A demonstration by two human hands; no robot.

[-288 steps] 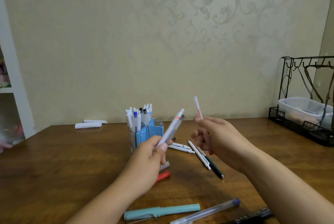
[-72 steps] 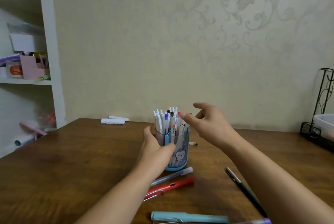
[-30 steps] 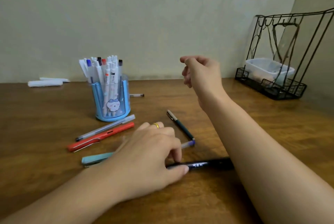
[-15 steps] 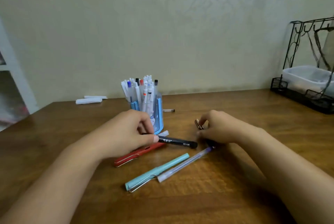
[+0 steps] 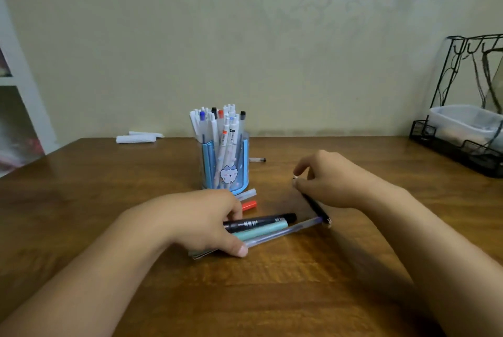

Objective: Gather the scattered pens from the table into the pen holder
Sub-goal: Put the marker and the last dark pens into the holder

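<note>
A blue pen holder full of white pens stands mid-table. My left hand lies in front of it, fingers closed over a black marker, a teal pen and a clear pen with a purple cap. Behind that hand, a red pen and a clear white pen poke out. My right hand pinches the top end of a dark slim pen, tilted with its lower tip on the table.
A small pen lies behind the holder on the wooden table. White rolled items rest at the back left. A black wire rack with a clear tub stands at the right edge; a white shelf is on the left.
My left hand has drawn the black marker back and closed over the teal and clear pens too. My right hand has raised one end of the dark slim pen.
</note>
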